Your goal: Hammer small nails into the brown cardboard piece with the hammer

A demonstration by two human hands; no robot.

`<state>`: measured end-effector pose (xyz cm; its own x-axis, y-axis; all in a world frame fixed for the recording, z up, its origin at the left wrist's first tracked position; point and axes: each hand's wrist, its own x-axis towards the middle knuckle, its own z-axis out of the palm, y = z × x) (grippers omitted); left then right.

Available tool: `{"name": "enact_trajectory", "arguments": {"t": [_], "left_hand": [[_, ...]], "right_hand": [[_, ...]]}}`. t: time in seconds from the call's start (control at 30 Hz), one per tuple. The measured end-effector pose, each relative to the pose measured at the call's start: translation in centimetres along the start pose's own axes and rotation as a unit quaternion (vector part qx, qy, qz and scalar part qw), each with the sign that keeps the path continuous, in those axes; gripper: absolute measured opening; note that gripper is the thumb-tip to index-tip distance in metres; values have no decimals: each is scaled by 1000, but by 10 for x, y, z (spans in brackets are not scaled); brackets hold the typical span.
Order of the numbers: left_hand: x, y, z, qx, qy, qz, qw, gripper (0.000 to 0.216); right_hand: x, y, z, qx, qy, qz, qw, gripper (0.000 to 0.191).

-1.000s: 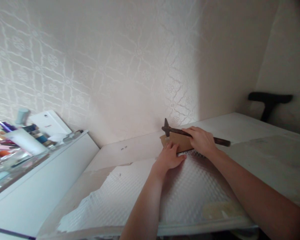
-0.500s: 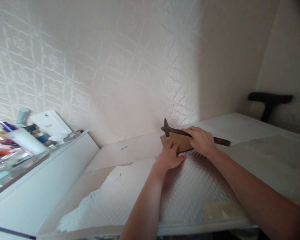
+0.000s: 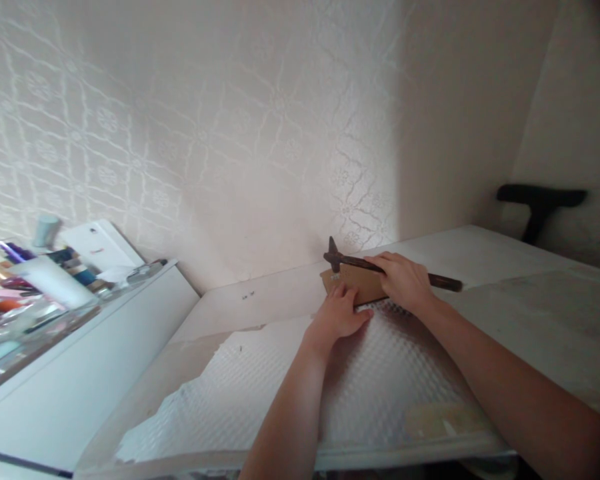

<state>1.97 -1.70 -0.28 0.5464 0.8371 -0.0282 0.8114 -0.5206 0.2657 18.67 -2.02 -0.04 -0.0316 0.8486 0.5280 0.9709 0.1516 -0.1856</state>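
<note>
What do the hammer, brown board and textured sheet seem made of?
Hammer head: probably steel, dark and dull.
Hammer handle: likely wood, from its dark brown colour; grain isn't discernible.
Brown board: perhaps cardboard or fibreboard, judging by its matte tan face.
Textured sheet: probably plastic, faintly glossy; its dimpled pattern suggests bubble wrap.

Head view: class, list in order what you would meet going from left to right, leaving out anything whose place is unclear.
Teal cylinder → white box → left hand → right hand → black T-shape. Left out: hammer and cardboard, which overlap the hands.
</note>
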Motion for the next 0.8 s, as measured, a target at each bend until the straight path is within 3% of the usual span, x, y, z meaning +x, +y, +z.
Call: {"name": "enact_trajectory", "arguments": {"t": [0.8], "left_hand": [[-1, 2, -2, 3, -3, -2, 1000, 70]], "right_hand": [[0, 2, 1, -3, -5, 0, 1000, 46]]}}
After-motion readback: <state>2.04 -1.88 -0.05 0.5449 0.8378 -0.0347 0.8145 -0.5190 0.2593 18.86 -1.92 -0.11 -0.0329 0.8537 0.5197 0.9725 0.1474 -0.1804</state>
